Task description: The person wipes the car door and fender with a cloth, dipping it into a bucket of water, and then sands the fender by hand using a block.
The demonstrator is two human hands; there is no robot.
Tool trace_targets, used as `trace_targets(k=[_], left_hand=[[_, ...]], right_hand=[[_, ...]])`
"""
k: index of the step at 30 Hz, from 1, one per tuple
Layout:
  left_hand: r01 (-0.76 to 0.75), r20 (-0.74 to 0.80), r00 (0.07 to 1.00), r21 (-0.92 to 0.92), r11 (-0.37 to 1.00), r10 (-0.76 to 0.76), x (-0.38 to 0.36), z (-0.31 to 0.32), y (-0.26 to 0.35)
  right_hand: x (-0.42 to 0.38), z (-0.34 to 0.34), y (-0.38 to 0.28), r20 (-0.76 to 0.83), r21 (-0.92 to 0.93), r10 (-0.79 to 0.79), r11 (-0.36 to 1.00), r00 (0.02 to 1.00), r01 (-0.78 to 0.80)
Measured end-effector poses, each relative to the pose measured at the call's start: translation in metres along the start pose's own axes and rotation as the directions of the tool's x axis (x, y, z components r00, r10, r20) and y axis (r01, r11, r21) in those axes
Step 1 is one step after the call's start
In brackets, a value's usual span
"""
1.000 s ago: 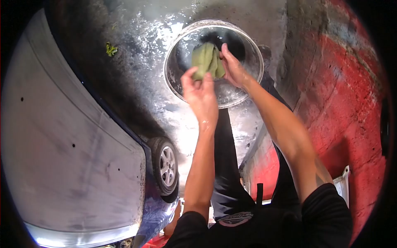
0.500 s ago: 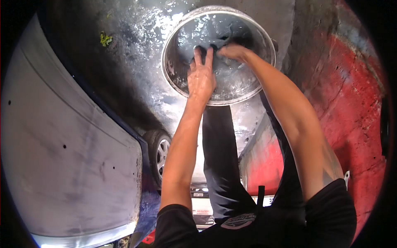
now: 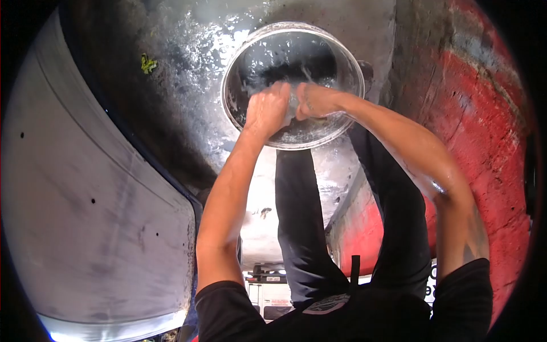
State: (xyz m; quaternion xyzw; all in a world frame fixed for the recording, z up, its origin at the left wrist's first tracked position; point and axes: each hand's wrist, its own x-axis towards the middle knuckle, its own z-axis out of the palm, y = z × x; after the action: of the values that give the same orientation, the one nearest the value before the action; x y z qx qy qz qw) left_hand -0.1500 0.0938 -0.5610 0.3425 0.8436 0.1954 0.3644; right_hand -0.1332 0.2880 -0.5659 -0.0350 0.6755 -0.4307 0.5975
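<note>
A round, stained bucket (image 3: 230, 112) stands on the floor, with grey, shiny water (image 3: 273, 48) inside. Both my hands are over its near half, side by side with a small gap between them. My left hand (image 3: 266, 109) is closed, knuckles up. Opposite it, my right hand (image 3: 318, 101) is also closed, its fingers curled toward the left one. Something greyish and wet, blurred by motion, shows between the two fists; I cannot make out what it is. Dark shapes show in the water beyond my hands.
On the left lies a large grey, scuffed car panel (image 3: 114, 205) with small holes. A worn red wall (image 3: 478, 142) rises on the right. A yellow-green scrap (image 3: 149, 64) lies on the wet concrete floor (image 3: 194, 62). My legs (image 3: 299, 216) are just behind the bucket.
My fingers have gone from stretched down into the bucket to closed fists. Both hands have come up and nearer to me, and the bucket appears slightly lower in view.
</note>
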Motion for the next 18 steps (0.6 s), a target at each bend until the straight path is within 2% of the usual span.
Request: trace_targets(k=[1, 2, 3, 4, 6, 7, 8, 9, 11, 12, 13, 14, 15, 16, 17, 18], left_hand=[[0.083, 0.073, 0.994, 0.008, 0.997, -0.083, 0.004, -0.003, 0.002], [0.163, 0.139, 0.977, 0.023, 0.986, -0.165, 0.009, -0.007, 0.004], [0.224, 0.120, 0.969, -0.046, 0.973, -0.217, 0.013, -0.010, 0.008], [0.226, 0.121, 0.968, -0.048, 0.973, -0.219, 0.013, -0.004, 0.006], [0.369, 0.124, 0.928, -0.172, 0.913, -0.352, 0.016, 0.023, -0.003], [0.411, 0.181, 0.912, -0.436, 0.801, -0.369, 0.019, 0.034, -0.006], [0.412, 0.180, 0.911, -0.437, 0.800, -0.371, 0.021, 0.033, -0.010], [0.580, 0.449, 0.813, -0.564, 0.587, -0.371, 0.022, 0.031, -0.014], [0.708, 0.638, 0.705, -0.603, 0.367, -0.311, 0.014, 0.033, -0.012], [0.770, 0.720, 0.637, -0.584, 0.257, -0.275, 0.010, 0.035, -0.011], [0.614, 0.463, 0.789, -0.587, 0.527, -0.403, 0.002, 0.040, -0.003], [0.437, 0.152, 0.896, -0.470, 0.766, -0.418, -0.004, 0.039, 0.002], [0.514, 0.191, 0.858, -0.331, 0.791, -0.477, -0.009, 0.012, 0.019], [0.513, 0.186, 0.858, -0.335, 0.790, -0.479, -0.021, 0.001, 0.028], [0.328, -0.018, 0.939, -0.254, 0.910, -0.343, -0.031, -0.009, 0.034], [0.142, -0.200, 0.966, -0.130, 0.981, -0.166, -0.039, -0.018, 0.039]], right_hand=[[0.001, 0.007, 0.003, 0.003, 0.005, 0.000, 1.000, 1.000, 0.000], [0.000, 0.010, 0.002, -0.160, -0.163, -0.045, 0.986, 0.986, 0.019], [0.000, 0.011, 0.002, -0.309, -0.329, -0.115, 0.944, 0.944, 0.008], [0.002, 0.010, 0.002, -0.306, -0.329, -0.116, 0.944, 0.945, 0.009], [0.008, 0.001, 0.002, -0.261, -0.492, -0.301, 0.859, 0.917, 0.141], [0.011, -0.005, 0.000, -0.138, -0.619, -0.259, 0.776, 0.956, 0.121], [0.015, -0.005, 0.005, -0.135, -0.620, -0.260, 0.775, 0.956, 0.123], [0.017, -0.003, 0.010, -0.146, -0.628, -0.319, 0.761, 0.937, 0.161], [0.016, 0.011, 0.022, -0.154, -0.637, -0.377, 0.744, 0.913, 0.199], [0.012, 0.022, 0.027, -0.245, -0.628, -0.456, 0.747, 0.856, 0.218], [0.009, 0.032, 0.031, -0.336, -0.617, -0.524, 0.750, 0.783, 0.238], [-0.001, 0.037, 0.022, -0.337, -0.620, -0.529, 0.747, 0.779, 0.239], [-0.017, 0.044, 0.010, -0.397, -0.450, -0.322, 0.885, 0.859, 0.124], [-0.029, 0.046, 0.004, -0.410, -0.263, -0.095, 0.965, 0.907, -0.017], [-0.027, 0.061, 0.023, -0.529, -0.149, -0.179, 0.982, 0.830, 0.116], [-0.035, 0.052, 0.017, -0.534, -0.156, -0.177, 0.982, 0.827, 0.110]])
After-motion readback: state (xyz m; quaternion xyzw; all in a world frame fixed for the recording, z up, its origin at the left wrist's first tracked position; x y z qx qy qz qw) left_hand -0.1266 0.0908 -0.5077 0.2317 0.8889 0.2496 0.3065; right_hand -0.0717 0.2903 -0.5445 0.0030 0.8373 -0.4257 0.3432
